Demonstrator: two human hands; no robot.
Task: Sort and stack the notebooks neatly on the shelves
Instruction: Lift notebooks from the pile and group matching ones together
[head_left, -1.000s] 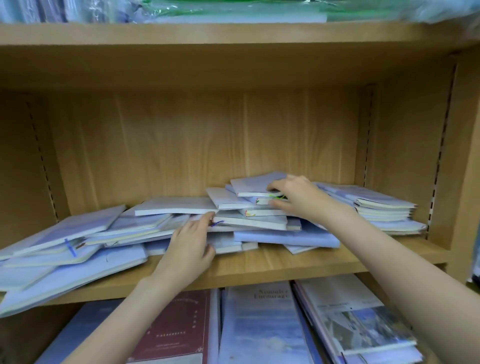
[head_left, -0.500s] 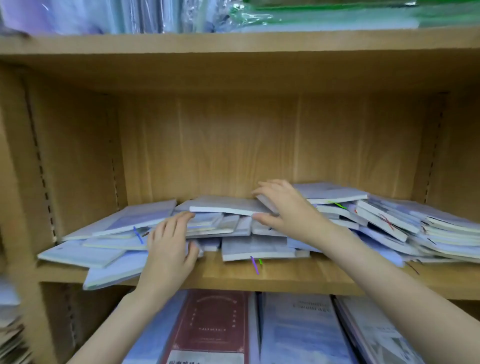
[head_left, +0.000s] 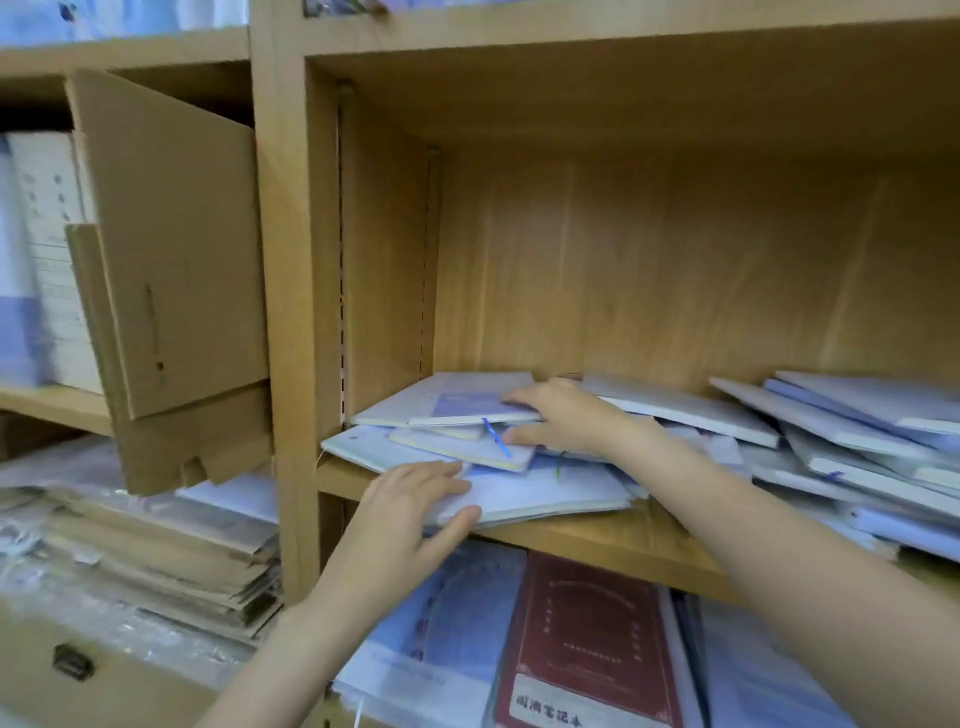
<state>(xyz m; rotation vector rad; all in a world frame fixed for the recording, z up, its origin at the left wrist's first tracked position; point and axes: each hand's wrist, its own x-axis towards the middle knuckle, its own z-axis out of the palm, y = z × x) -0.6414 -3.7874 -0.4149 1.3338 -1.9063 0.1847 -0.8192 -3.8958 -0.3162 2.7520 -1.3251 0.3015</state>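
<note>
Left hand (head_left: 410, 512): fingers laid flat on top of the lowest pale notebook (head_left: 540, 493) at the front edge of the shelf (head_left: 597, 540), thumb hooked under that edge, so it pinches the book; half a second ago it rested further left with fingers curled over the heap. Right hand (head_left: 563, 415): it reached across the middle pile before; now it sits at the left end of the heap, fingers over the small top notebook (head_left: 467, 408) and thumb beneath, clamped on a few books. The hands are apart, right above and behind left.

The view has swung left since the earlier frame; the shelf's left upright (head_left: 291, 312) now stands mid-picture and the neighbouring bay shows.

Notebooks: pale blue and white, lying in a loose overlapping heap along the shelf. The left cluster under the hands is fanned at differing angles, a blue ribbon marker (head_left: 496, 437) trailing across one cover. A second tilted heap (head_left: 857, 431) lies to the right, running out of frame; the right forearm crosses in front of part of it.

Below the shelf: a dark red book (head_left: 592, 639) with printed characters, flanked by pale blue covers, partly hidden by both forearms.

Left bay: a cardboard box (head_left: 171, 260) with its flap hanging open juts past the upright. Beside it stand white book spines (head_left: 52, 249). Beneath lies a stack of flat brown packs (head_left: 156, 551) under clear wrapping
</note>
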